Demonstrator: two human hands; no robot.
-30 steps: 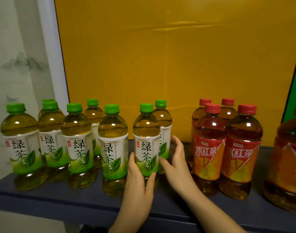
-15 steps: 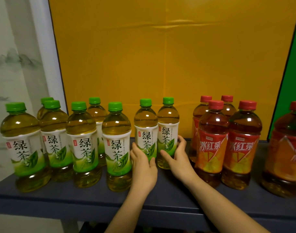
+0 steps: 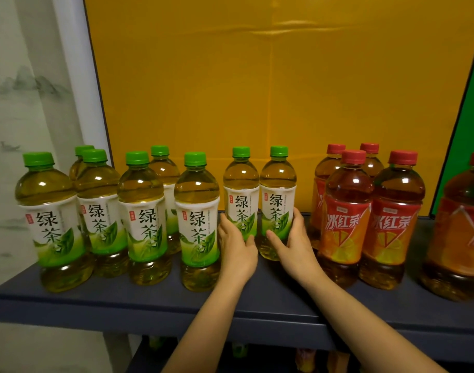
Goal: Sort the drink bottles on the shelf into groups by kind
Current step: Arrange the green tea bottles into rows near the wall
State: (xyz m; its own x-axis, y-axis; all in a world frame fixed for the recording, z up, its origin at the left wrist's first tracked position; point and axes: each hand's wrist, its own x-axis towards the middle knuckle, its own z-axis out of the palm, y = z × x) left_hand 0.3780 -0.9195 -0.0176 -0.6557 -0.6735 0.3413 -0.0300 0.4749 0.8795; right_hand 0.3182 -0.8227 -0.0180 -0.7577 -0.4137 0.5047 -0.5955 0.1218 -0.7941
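Note:
Several green-capped green tea bottles stand on the left half of the dark shelf [image 3: 149, 300]. Two of them stand side by side in the middle, upright. My left hand [image 3: 237, 247] wraps the lower part of the left one [image 3: 241, 189]. My right hand [image 3: 296, 244] wraps the lower part of the right one [image 3: 278, 189]. Several red-capped iced red tea bottles stand to the right, the nearest [image 3: 347, 211] just beside my right hand. One more red tea bottle [image 3: 464, 224] stands apart at the far right edge.
A yellow panel [image 3: 257, 90] backs the shelf, with a green panel [image 3: 467, 146] at the right and a white frame [image 3: 77, 76] at the left. Below the shelf, more bottles show dimly on a lower level.
The front middle green tea bottle has slid back to stand beside the rear one. Both hands moved forward with it and now each grips one of the pair.

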